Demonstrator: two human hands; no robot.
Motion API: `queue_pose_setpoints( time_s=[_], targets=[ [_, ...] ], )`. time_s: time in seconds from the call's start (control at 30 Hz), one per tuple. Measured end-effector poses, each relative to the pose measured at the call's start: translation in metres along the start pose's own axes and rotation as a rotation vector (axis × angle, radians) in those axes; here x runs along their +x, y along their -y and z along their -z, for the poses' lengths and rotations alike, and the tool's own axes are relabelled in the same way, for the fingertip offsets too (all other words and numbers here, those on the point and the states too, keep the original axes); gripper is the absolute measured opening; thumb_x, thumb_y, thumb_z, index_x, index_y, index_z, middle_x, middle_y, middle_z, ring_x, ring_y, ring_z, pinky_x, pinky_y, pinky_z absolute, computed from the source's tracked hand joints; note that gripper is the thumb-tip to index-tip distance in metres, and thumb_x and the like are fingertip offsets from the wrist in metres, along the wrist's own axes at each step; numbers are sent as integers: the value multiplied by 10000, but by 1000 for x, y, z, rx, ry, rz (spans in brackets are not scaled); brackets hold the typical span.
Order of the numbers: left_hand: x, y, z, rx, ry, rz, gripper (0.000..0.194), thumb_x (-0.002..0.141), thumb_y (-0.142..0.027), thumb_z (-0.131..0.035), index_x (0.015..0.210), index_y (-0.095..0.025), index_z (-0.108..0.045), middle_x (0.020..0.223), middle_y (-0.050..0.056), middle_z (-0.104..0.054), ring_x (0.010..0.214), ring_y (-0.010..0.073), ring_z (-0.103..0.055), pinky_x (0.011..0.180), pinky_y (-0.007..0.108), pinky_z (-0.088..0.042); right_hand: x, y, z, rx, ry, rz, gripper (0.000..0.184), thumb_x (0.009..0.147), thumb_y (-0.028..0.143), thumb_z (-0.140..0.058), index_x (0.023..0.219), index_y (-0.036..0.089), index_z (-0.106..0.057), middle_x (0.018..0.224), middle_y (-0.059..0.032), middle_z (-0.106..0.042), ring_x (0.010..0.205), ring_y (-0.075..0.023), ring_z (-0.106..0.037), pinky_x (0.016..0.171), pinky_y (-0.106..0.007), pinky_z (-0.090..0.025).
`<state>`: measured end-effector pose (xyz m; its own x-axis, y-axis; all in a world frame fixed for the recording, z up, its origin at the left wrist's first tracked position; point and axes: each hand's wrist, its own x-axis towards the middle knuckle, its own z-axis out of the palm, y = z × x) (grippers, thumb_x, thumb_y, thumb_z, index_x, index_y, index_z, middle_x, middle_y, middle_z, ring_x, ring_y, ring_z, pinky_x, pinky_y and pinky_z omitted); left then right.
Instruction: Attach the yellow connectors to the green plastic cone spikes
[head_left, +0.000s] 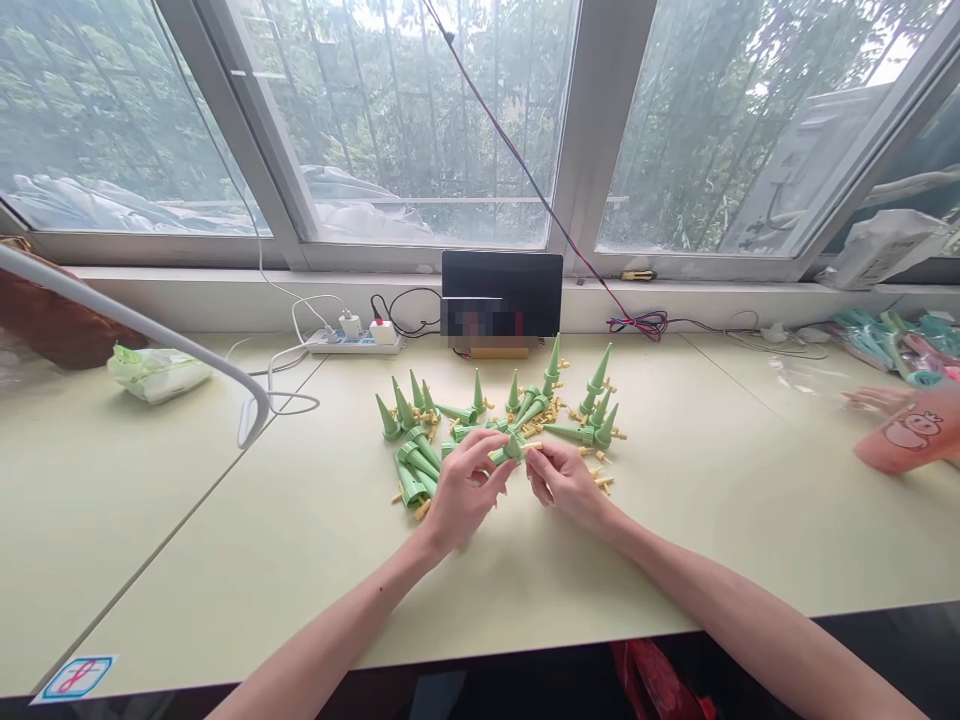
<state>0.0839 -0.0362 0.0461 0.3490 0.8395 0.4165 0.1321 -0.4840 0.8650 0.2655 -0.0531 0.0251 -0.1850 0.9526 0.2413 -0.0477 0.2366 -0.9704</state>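
Note:
Close above the table's middle, my left hand (469, 485) is closed around a green plastic cone spike (511, 449), its fingers and thumb curled about it. My right hand (564, 482) pinches a small yellow valve piece (532, 446) right beside that spike; whether the two parts touch I cannot tell. Around and behind both hands lie several more green cone spikes (417, 457), some standing tip up, others on their sides. Small yellow valve pieces (602, 480) are scattered among them, mostly to the right.
Behind the pile a dark tablet (502, 290) leans on a wooden stand. A white power strip (356, 343) with cables, a lamp arm (150, 320) and a wipes packet (159, 373) are at left. Another person's hand (877, 400) and orange sleeve (911, 430) are at right.

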Motion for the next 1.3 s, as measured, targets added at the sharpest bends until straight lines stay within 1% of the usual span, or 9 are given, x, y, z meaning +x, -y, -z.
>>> queue_pose_setpoints(
  time_s=[0.07, 0.17, 0.27, 0.4, 0.53, 0.67, 0.9, 1.13, 1.3],
  targets=[
    [0, -2, 0, -11, -4, 30, 222, 926, -386, -629, 1029, -192, -656, 1109, 80, -613, 554, 77, -614, 390, 198, -531, 0, 0, 0, -29, -32, 12, 401, 998, 506, -514, 744, 196, -520, 449, 77, -460, 350, -82, -388, 426, -235, -319],
    [0, -5, 1, -78, -33, 126, 254, 956, -432, -585, 1043, -194, -578, 799, 18, -670, 506, 107, -616, 398, 198, -504, -1, 1, 0, -82, -59, 25, 406, 1002, 515, -496, 743, 203, -503, 431, 79, -439, 354, -89, -387, 424, -237, -306],
    [1, -5, 3, -152, -41, 214, 358, 985, -510, -502, 845, -183, -534, 527, -37, -587, 413, 109, -565, 392, 191, -450, -2, 1, 0, -151, -48, 58, 406, 1005, 504, -479, 727, 209, -487, 430, 81, -405, 353, -95, -386, 409, -239, -286],
    [1, -3, 4, -159, 84, 238, 612, 990, -601, -409, 573, -163, -501, 437, -3, -548, 338, 87, -488, 373, 198, -376, -4, 0, -1, -292, 26, 167, 353, 1006, 401, -473, 715, 203, -501, 477, 59, -440, 399, -100, -409, 439, -243, -315],
    [1, -3, 6, -102, 181, 203, 616, 995, -575, -428, 571, -149, -562, 474, 9, -573, 382, 91, -513, 419, 207, -394, -4, 1, 1, -380, 33, 234, 308, 991, 298, -464, 697, 210, -474, 512, 46, -469, 443, -106, -432, 478, -246, -342],
    [2, -4, 7, -32, 191, 119, 595, 1008, -514, -446, 561, -147, -582, 514, 6, -557, 452, 90, -523, 486, 211, -435, -4, 3, 3, -400, 15, 226, 311, 990, 284, -454, 686, 217, -440, 515, 45, -474, 448, -108, -428, 483, -250, -338],
    [1, -5, 5, 12, 171, 50, 507, 957, -458, -564, 565, -137, -572, 675, -13, -433, 503, 75, -533, 393, 175, -462, -3, 3, 1, -318, -9, 161, 396, 1005, 438, -464, 679, 213, -455, 496, 43, -460, 421, -108, -419, 441, -249, -313],
    [1, -5, 4, -24, 160, 34, 249, 865, -421, -716, 936, -185, -750, 887, 28, -558, 521, 74, -581, 430, 200, -538, -2, 4, 2, -153, 8, 66, 451, 981, 574, -487, 707, 216, -461, 445, 75, -398, 362, -102, -381, 399, -247, -275],
    [1, -2, 4, -36, 121, 41, 243, 844, -438, -736, 905, -206, -771, 888, 24, -541, 522, 70, -570, 428, 198, -537, -2, 1, 3, -118, 38, 50, 466, 981, 596, -480, 709, 218, -466, 430, 71, -427, 353, -105, -394, 418, -252, -303]
  ],
)
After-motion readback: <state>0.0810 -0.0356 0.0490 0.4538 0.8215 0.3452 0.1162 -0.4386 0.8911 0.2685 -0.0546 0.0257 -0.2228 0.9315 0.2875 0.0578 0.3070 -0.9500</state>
